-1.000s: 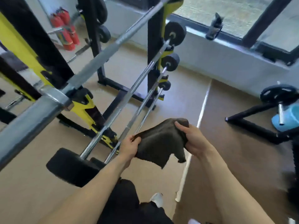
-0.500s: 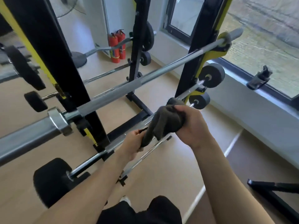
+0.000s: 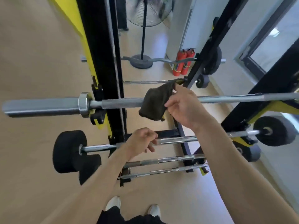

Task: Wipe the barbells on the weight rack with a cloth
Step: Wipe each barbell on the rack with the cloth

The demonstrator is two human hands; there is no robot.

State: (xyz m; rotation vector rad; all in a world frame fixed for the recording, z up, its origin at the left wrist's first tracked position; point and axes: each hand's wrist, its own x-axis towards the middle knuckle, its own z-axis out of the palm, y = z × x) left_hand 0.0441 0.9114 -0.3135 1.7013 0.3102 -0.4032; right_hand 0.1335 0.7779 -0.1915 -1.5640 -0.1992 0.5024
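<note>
**gymrat_22:** Barbells on the weight rack (image 3: 100, 46), where's the wipe-down at? Looking at the top bar (image 3: 119, 103), the long one lying across the upper hooks at chest height, and the dark cloth (image 3: 153, 104) is hanging over its shaft just right of the left upright.

**platesnchalk:** Yeah, I'd say it's barely getting going. The right hand (image 3: 182, 107) is pinching the cloth's upper edge between thumb and fingers (image 3: 169, 103), so the cloth is draping over the bar rather than wrapping around it. No real squeeze on the steel yet, as far as I can tell.

**gymrat_22:** And the left hand (image 3: 140, 143)?

**platesnchalk:** It's hanging lower, fingers loosely curled, holding nothing, in front of the second bar (image 3: 176, 140), the one with the black plates (image 3: 69, 151). Can't tell if it's touching that bar.

**gymrat_22:** So what's left?

**platesnchalk:** Pretty much everything, I'm guessing. The top bar is needing full passes along shaft and sleeve, then the plated bar and the two thin bars (image 3: 161, 165) lower down are waiting. Nothing's showing whether any of them are clean already.
</note>
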